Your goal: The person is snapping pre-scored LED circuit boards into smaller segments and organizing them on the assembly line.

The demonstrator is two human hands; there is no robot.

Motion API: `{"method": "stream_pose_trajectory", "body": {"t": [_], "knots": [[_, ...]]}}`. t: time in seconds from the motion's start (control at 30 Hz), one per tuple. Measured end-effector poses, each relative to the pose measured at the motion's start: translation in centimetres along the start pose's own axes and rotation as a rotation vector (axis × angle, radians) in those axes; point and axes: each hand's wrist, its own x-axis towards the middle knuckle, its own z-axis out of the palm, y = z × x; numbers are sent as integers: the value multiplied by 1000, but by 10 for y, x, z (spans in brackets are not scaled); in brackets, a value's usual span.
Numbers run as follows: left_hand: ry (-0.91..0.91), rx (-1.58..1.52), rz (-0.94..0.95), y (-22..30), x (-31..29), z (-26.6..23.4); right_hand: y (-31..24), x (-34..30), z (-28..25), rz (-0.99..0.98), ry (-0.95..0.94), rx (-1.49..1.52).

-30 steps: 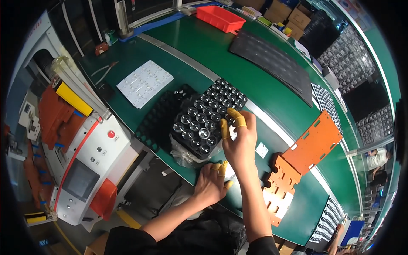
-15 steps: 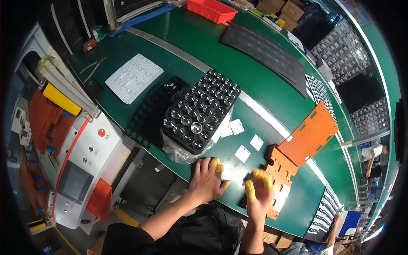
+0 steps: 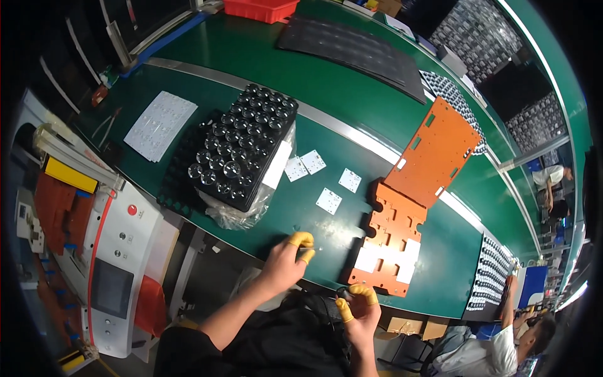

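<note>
My left hand (image 3: 287,264), in yellow finger cots, is raised over the near table edge. Its thumb and fingers pinch a small white circuit board, seen nearly edge-on and mostly hidden. Lower and to the right, in front of the edge, my right hand (image 3: 360,309) has its cotted fingertips closed on a small black part (image 3: 343,293) whose kind I cannot make out. Several loose white boards (image 3: 328,200) lie flat beyond my hands. To their left stands a black tray of clear round lenses (image 3: 232,168). An orange fixture (image 3: 394,217) at right bears white pieces.
An orange plate (image 3: 433,151) adjoins the fixture's far side. White board panels (image 3: 161,125) lie at left, near a machine with a red button (image 3: 132,210). A black sheet (image 3: 352,50) and a red bin (image 3: 261,9) are at the back. Another person (image 3: 496,352) works at far right.
My left hand has lifted off the table with the board that lay beside it. My right hand has drawn back toward me with the black part. The view has shifted.
</note>
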Motion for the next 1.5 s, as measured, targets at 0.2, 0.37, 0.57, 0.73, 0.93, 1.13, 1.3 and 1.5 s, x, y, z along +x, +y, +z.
{"method": "stream_pose_trajectory", "body": {"t": [0.2,0.37,0.57,0.73,0.93,1.13,1.3,1.5], "knots": [[-87,-803,-198,45,-33,10,-11,11,13,-148,-59,-104],[-135,-732,-109,65,-43,0,-16,11,9,-338,10,-320],[-158,-523,-33,73,-47,-1,-20,4,8,-571,55,-525],[-108,-422,71,84,-46,2,-21,3,6,-667,87,-578],[-113,-371,67,82,-46,4,-21,4,3,-675,67,-579],[-129,-322,102,83,-43,-2,-25,2,6,-671,49,-599],[-141,-289,168,82,-46,1,-25,2,6,-629,88,-544],[-112,-271,212,90,-45,1,-31,6,2,-773,74,-682]]}}
